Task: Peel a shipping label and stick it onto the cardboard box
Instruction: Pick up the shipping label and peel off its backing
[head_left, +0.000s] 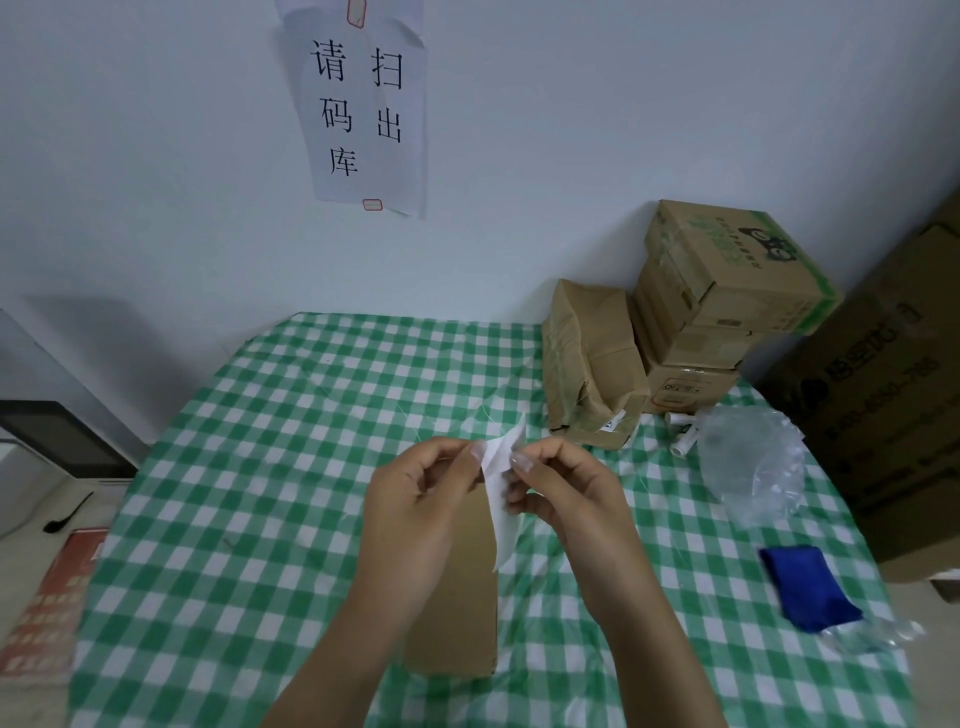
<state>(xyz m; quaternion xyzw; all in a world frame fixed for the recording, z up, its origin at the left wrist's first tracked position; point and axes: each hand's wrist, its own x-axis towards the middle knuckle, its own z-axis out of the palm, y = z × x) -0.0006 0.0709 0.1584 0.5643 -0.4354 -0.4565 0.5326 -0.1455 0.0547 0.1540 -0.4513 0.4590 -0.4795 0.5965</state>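
A flat brown cardboard box (460, 613) lies on the green checked table, below my hands and partly hidden by them. My left hand (415, 512) and my right hand (563, 493) are raised above the box's far end. Both pinch a white shipping label (503, 486) near its top with fingertips. The label hangs down between the hands, its upper corner sticking up. Whether label and backing have parted I cannot tell.
Several stacked cardboard boxes (717, 291) and a crumpled one (589, 364) stand at the table's back right. A clear plastic bag (748, 462), small white tubes (683, 431) and a blue cloth (808, 587) lie at the right. A big dark carton (893, 395) borders the right edge.
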